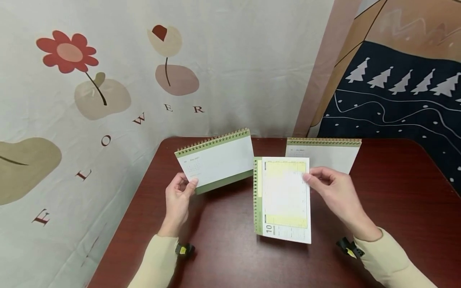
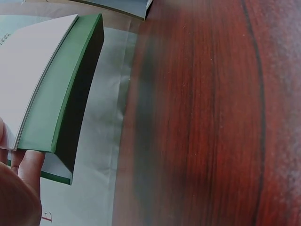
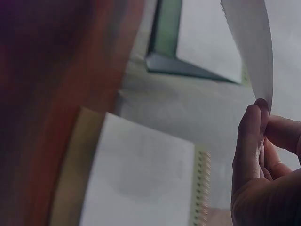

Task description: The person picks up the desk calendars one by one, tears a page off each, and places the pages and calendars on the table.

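Note:
My left hand [image 1: 176, 200] grips a green desk calendar [image 1: 219, 160] by its lower left corner, thumb on the white front page. In the left wrist view its fingers [image 2: 32, 169] reach under the green stand [image 2: 51, 94], which is folded like a tent. My right hand [image 1: 336, 194] pinches the right edge of a thin calendar sheet [image 1: 282, 196] between thumb and fingers. The sheet stands lengthwise, with yellow bands, a sideways "10" and holes along a green strip. From the right wrist view it looks thin and slightly bent [image 3: 256, 47].
A second desk calendar [image 1: 324, 154] stands at the table's back right, partly behind the sheet and right hand; its gold coils [image 3: 202, 188] show in the right wrist view. The dark red table [image 1: 223, 248] ends at a printed cloth [image 1: 245, 72] behind and left.

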Demonstrator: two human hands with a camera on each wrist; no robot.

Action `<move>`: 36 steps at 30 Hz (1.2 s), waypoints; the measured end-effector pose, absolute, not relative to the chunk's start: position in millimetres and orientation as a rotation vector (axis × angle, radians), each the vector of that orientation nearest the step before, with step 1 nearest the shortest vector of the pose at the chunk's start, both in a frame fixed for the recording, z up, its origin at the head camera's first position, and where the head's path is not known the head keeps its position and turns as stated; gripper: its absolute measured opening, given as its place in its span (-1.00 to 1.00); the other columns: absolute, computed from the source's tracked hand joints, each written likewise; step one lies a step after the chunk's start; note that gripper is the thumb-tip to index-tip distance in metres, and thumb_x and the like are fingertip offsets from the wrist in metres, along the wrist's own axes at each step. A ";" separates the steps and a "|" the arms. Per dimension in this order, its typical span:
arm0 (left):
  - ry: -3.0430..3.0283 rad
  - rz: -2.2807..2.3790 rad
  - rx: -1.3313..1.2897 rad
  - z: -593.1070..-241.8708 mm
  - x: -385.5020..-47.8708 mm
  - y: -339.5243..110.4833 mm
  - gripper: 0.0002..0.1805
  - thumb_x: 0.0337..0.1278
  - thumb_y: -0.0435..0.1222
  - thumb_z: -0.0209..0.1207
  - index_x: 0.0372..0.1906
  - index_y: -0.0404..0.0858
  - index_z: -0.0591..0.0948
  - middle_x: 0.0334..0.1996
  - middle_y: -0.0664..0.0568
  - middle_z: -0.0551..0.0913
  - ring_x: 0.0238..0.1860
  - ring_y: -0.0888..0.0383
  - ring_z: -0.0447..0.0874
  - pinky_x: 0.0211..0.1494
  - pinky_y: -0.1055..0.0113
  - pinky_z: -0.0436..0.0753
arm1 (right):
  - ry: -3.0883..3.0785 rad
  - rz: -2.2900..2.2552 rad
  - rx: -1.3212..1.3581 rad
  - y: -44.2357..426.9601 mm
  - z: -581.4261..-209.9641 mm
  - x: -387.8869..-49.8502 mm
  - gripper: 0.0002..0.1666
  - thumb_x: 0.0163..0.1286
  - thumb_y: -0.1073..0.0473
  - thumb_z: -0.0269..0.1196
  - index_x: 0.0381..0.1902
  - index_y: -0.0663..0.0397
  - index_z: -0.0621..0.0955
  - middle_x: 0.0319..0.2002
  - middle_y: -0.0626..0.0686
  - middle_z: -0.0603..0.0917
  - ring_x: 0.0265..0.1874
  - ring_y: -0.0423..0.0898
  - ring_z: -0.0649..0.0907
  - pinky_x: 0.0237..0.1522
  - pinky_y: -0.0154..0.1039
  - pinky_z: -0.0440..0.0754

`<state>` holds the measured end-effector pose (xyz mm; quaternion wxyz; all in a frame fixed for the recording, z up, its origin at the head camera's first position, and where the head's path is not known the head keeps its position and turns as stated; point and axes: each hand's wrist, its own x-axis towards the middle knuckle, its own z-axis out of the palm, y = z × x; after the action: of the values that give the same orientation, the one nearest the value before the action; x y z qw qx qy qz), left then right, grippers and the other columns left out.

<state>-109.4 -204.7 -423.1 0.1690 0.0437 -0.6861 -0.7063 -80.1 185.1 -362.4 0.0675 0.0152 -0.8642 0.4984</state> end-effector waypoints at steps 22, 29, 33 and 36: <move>-1.950 -2.034 0.156 -427.7 -116.7 -203.0 -0.87 0.30 -0.53 0.29 -0.15 -0.52 0.60 -0.32 0.08 0.74 -0.38 0.23 0.57 -0.35 0.41 0.55 | -2.744 1.809 0.189 158.3 -409.9 -73.6 -0.87 0.45 0.32 0.32 -0.14 0.32 0.72 -0.29 0.14 0.78 -0.39 -0.08 0.76 -0.29 -0.20 0.77; -1.949 -2.045 0.155 -429.4 -117.7 -202.1 -0.83 0.30 -0.53 0.28 -0.11 -0.57 0.58 -0.31 0.08 0.73 -0.39 0.24 0.58 -0.37 0.43 0.54 | -2.852 1.701 0.201 152.6 -416.8 -71.7 -0.92 0.40 0.33 0.34 -0.20 0.26 0.73 -0.40 0.02 0.76 -0.45 -0.14 0.73 -0.37 -0.27 0.73; -1.971 -2.028 0.155 -431.3 -119.2 -202.7 -0.82 0.29 -0.52 0.31 -0.10 -0.55 0.59 -0.29 -0.01 0.71 -0.41 0.24 0.53 -0.37 0.44 0.50 | -2.903 1.661 0.187 151.0 -420.6 -72.7 -0.94 0.38 0.31 0.35 -0.23 0.22 0.73 -0.44 -0.02 0.75 -0.48 -0.14 0.73 -0.38 -0.29 0.72; -1.977 -2.032 0.150 -432.4 -120.3 -202.8 -0.82 0.29 -0.51 0.31 -0.10 -0.54 0.60 -0.28 -0.05 0.71 -0.39 0.23 0.55 -0.36 0.44 0.53 | -2.938 1.635 0.198 150.6 -423.9 -73.3 -0.92 0.39 0.29 0.35 -0.23 0.21 0.74 -0.44 -0.03 0.76 -0.49 -0.14 0.73 -0.39 -0.30 0.71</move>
<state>-120.3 -202.8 -432.4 0.1507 0.0521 -0.6885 -0.7075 -73.3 150.6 -423.9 -0.1130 0.0585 -0.8667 0.4823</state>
